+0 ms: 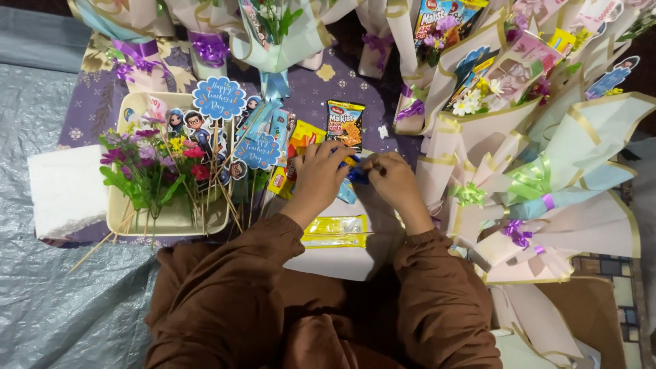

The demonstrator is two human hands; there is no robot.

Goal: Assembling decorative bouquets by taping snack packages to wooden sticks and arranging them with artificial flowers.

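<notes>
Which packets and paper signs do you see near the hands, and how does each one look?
Snack packet: above the hands, rectangular, black, orange and yellow.
Yellow packet: between the forearms, long and flat.
Blue packet: small, held by both hands.
Round signs: on sticks in the cream tray, blue, scalloped.

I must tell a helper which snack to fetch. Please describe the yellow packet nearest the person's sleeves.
Start at the cream tray of flowers and paper toppers. Just right of it, below the left hand, a long yellow packet lies flat on white paper. Unlike the other snacks, it sits alone, nearest the body.
</notes>
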